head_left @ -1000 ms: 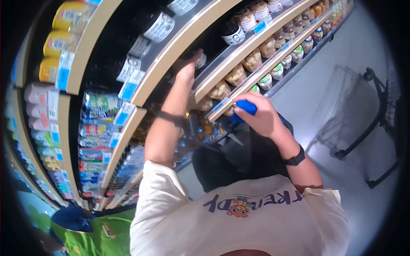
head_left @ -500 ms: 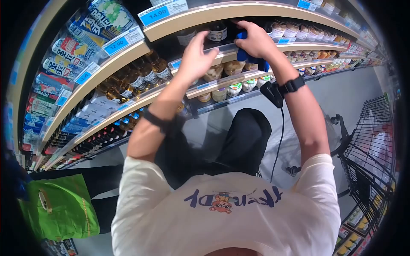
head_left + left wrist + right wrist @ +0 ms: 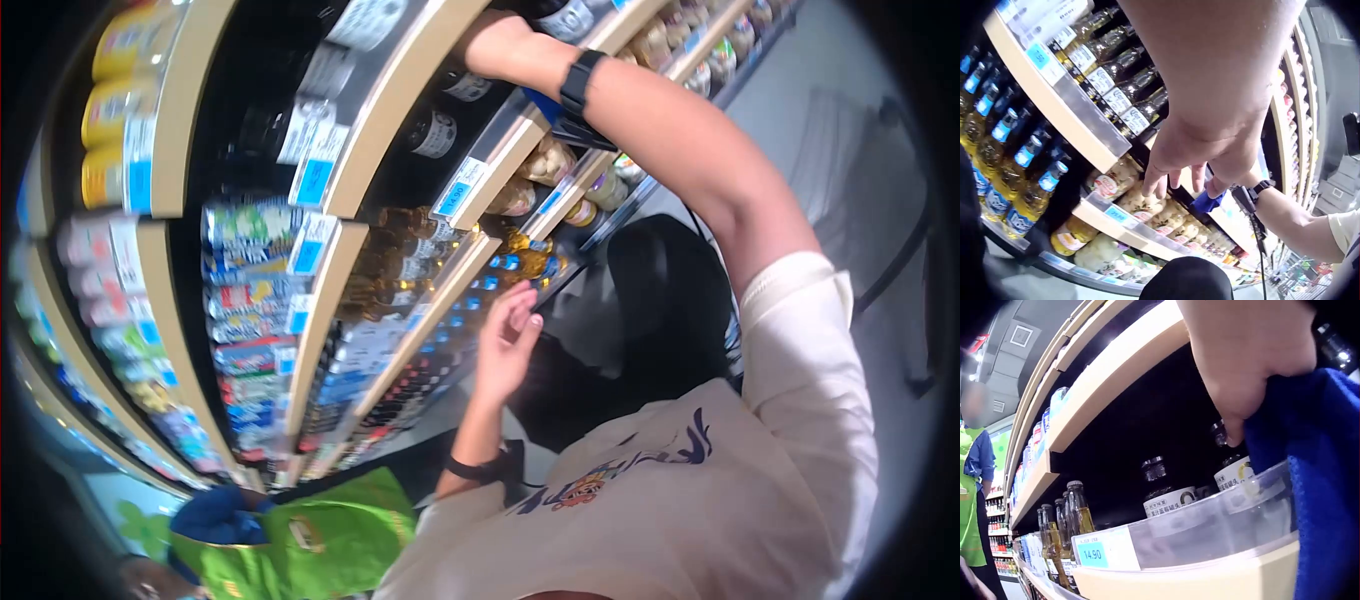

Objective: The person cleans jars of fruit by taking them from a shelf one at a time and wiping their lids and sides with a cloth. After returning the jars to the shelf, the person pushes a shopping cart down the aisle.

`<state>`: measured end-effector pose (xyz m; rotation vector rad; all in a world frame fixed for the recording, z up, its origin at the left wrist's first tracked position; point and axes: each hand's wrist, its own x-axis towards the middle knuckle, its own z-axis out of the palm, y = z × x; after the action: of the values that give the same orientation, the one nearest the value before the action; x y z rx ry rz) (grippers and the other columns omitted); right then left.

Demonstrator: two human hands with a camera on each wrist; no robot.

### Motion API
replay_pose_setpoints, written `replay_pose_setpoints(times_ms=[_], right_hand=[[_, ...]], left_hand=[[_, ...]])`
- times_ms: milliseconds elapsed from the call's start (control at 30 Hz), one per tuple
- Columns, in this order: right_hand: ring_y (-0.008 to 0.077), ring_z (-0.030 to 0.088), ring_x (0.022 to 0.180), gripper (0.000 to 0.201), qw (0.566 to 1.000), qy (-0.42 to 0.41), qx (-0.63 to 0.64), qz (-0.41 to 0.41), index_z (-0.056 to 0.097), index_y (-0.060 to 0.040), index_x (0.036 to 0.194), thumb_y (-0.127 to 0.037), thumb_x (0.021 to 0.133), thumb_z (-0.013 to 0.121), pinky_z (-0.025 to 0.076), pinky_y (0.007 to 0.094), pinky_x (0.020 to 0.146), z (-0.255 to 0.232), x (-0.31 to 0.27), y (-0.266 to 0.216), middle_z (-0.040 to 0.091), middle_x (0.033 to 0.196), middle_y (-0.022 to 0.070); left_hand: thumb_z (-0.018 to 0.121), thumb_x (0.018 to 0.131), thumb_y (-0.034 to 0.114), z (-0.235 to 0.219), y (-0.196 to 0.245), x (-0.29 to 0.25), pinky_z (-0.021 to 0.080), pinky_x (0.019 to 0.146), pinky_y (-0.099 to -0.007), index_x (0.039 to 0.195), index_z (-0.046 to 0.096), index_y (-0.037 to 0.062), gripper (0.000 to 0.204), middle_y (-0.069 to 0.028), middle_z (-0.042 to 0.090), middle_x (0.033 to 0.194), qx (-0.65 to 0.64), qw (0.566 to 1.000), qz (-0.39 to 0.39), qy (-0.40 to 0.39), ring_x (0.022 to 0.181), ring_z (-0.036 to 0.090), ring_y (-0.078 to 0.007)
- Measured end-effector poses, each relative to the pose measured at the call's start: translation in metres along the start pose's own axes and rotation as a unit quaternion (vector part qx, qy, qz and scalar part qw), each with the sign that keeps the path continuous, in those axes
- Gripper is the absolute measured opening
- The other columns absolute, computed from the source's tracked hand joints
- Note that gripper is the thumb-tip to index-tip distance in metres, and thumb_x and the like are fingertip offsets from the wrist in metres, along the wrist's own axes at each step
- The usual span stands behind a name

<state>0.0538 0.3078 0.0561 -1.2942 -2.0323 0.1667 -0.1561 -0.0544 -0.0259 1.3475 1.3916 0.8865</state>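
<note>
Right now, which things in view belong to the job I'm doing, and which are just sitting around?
Likely part of the job:
blue cloth, held in your right hand
dark jars, nearest that hand

Just sitting around:
blue-necked bottles on a lower shelf
yellow containers
price tag reading 14.90

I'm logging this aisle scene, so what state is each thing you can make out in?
Right hand: reaching into the shelf, holding the blue cloth
Left hand: empty, fingers loosely bent
Blue cloth: hanging down at the shelf edge
Dark jars: upright, lids on
Golden bottles: upright, capped
Price tag: reads 14.90
Person in green: standing
</note>
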Motion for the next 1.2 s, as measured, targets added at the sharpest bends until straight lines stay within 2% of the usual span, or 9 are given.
replay_pose_setpoints(times_ms=[67, 133, 300, 400, 767, 933, 1067, 1133, 1200], right_hand=[[0.0369, 0.064, 0.128, 0.057, 0.994, -0.040, 0.103, 0.000, 0.070, -0.0149, 0.134, -0.051, 0.091, 0.076, 0.050, 0.0494, 0.106, -0.051, -0.010, -0.026, 0.066, 0.141, 0.0189], [0.0337, 0.073, 0.112, 0.035, 0.999, 0.018, 0.030, 0.025, 0.072, -0.0124, 0.127, -0.020, 0.098, 0.056, 0.059, 0.0462, 0.088, 0.001, 0.016, -0.005, 0.075, 0.123, 0.0148], [0.0309, 0.073, 0.111, 0.032, 0.999, 0.019, -0.031, -0.014, 0.076, -0.0141, 0.124, -0.018, 0.097, 0.060, 0.060, 0.0465, 0.087, 0.029, 0.045, 0.006, 0.075, 0.125, 0.0122], [0.0286, 0.072, 0.115, 0.032, 0.990, 0.129, 0.000, -0.047, 0.076, -0.0151, 0.125, -0.016, 0.097, 0.059, 0.059, 0.0439, 0.089, 0.072, 0.075, 0.019, 0.074, 0.126, 0.0100], [0.0336, 0.072, 0.107, 0.029, 0.946, 0.300, 0.055, -0.112, 0.075, -0.0108, 0.118, -0.024, 0.095, 0.063, 0.057, 0.0460, 0.088, 0.071, 0.075, 0.023, 0.075, 0.116, 0.0143], [0.0359, 0.071, 0.103, 0.030, 0.901, 0.383, 0.046, -0.198, 0.074, -0.0089, 0.115, -0.028, 0.094, 0.065, 0.056, 0.0469, 0.087, 0.058, 0.067, 0.022, 0.075, 0.112, 0.0163], [0.0409, 0.068, 0.098, 0.023, 0.965, 0.198, 0.098, -0.140, 0.074, -0.0080, 0.107, -0.024, 0.092, 0.065, 0.056, 0.0467, 0.086, -0.003, 0.028, 0.005, 0.073, 0.103, 0.0199], [0.0339, 0.069, 0.112, 0.025, 0.986, 0.055, -0.032, -0.154, 0.073, -0.0072, 0.112, -0.018, 0.091, 0.067, 0.056, 0.0417, 0.092, -0.021, 0.006, 0.012, 0.072, 0.119, 0.0173], [0.0319, 0.070, 0.107, 0.022, 0.978, 0.007, -0.037, -0.205, 0.074, -0.0075, 0.109, -0.016, 0.089, 0.071, 0.057, 0.0399, 0.087, -0.056, -0.033, 0.019, 0.072, 0.116, 0.0157]], left_hand=[[0.062, 0.100, -0.007, -0.006, -0.008, -0.015, 0.043, 0.114, -0.0330, 0.134, 0.060, 0.0007, 0.035, -0.0111, 0.053, 0.149, 0.017, 0.999, -0.019, -0.019, 0.136, 0.054, -0.0192], [0.061, 0.102, -0.004, -0.007, 0.000, -0.026, 0.045, 0.110, -0.0318, 0.137, 0.058, -0.0004, 0.035, -0.0092, 0.059, 0.142, 0.021, 0.996, -0.086, -0.022, 0.131, 0.059, -0.0190], [0.061, 0.104, 0.001, -0.018, 0.011, -0.032, 0.044, 0.111, -0.0336, 0.140, 0.057, -0.0008, 0.036, -0.0102, 0.063, 0.137, 0.052, 0.992, -0.116, -0.014, 0.129, 0.061, -0.0218], [0.060, 0.104, 0.002, -0.017, 0.017, -0.029, 0.044, 0.113, -0.0350, 0.140, 0.057, -0.0005, 0.036, -0.0110, 0.063, 0.137, 0.035, 0.992, -0.119, 0.012, 0.130, 0.061, -0.0225], [0.059, 0.104, -0.001, 0.001, 0.027, -0.002, 0.046, 0.108, -0.0319, 0.140, 0.056, 0.0009, 0.037, -0.0091, 0.064, 0.135, 0.028, 0.997, -0.067, -0.018, 0.129, 0.061, -0.0208], [0.060, 0.103, 0.000, 0.027, 0.049, 0.043, 0.047, 0.109, -0.0360, 0.140, 0.056, -0.0001, 0.037, -0.0138, 0.060, 0.144, 0.027, 0.994, 0.011, -0.108, 0.128, 0.063, -0.0242], [0.061, 0.104, 0.004, 0.039, 0.079, 0.087, 0.052, 0.097, -0.0326, 0.133, 0.060, -0.0009, 0.030, -0.0131, 0.065, 0.133, 0.019, 0.988, 0.120, -0.095, 0.115, 0.067, -0.0201], [0.051, 0.106, 0.000, 0.044, 0.100, 0.116, 0.053, 0.092, -0.0290, 0.119, 0.065, -0.0013, 0.019, -0.0094, 0.067, 0.112, 0.057, 0.980, 0.191, -0.021, 0.098, 0.067, -0.0137], [0.045, 0.103, -0.006, 0.046, 0.125, 0.148, 0.050, 0.075, -0.0252, 0.096, 0.061, 0.0014, 0.019, -0.0048, 0.065, 0.097, 0.048, 0.970, 0.234, 0.053, 0.080, 0.059, -0.0089]])
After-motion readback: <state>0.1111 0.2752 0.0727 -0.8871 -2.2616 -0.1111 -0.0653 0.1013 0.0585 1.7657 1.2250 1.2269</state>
